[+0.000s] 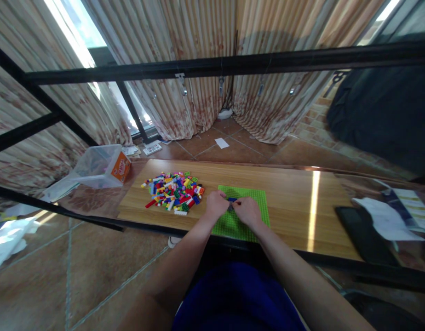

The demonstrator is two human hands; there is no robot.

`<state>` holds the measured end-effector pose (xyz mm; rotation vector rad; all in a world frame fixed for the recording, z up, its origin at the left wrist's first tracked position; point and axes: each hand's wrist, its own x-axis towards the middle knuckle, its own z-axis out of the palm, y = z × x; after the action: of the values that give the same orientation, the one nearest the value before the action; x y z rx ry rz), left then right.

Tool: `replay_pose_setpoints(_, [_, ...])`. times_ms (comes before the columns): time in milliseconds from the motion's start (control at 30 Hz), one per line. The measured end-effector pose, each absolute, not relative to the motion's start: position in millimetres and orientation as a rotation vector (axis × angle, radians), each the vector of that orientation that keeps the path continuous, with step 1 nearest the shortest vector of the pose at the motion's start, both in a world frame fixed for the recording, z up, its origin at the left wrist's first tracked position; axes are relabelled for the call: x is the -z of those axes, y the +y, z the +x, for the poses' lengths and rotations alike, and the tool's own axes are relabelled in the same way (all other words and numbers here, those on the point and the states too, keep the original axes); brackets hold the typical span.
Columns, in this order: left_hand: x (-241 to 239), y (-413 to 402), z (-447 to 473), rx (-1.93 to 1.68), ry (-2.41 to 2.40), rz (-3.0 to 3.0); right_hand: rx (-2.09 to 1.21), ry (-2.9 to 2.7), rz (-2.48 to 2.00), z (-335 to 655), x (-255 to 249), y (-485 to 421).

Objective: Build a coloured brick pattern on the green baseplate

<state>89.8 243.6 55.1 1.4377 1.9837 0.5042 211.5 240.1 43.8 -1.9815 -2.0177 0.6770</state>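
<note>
A green studded baseplate [238,233] lies on the wooden table in front of me. Over its upper part, my left hand [217,204] and my right hand [247,211] meet with bent fingers. Between the fingertips shows a small dark blue toy brick [232,199], pinched from both sides. Just below the brick is a small greyish patch, too small to name. The fingers hide part of the brick, and whether it touches the plate cannot be made out. To the left lies a loose heap of multicoloured toy bricks [176,191].
The wooden table [288,193] has a dark rail along its near edge. At its left end stands a clear plastic bin [95,165] with an orange label. A black flat object [364,234] and white papers [388,218] lie at the right. A black bar crosses beyond the table.
</note>
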Motion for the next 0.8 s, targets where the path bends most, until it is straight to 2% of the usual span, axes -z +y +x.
replay_pose_setpoints(500, [-75, 226, 76, -0.23, 1.807, 1.645, -0.736, -2.099, -1.89, 222, -41, 230])
replay_pose_setpoints(800, [-72, 235, 77, -0.211, 1.777, 1.643, -0.751, -2.125, -1.91, 220, -44, 235])
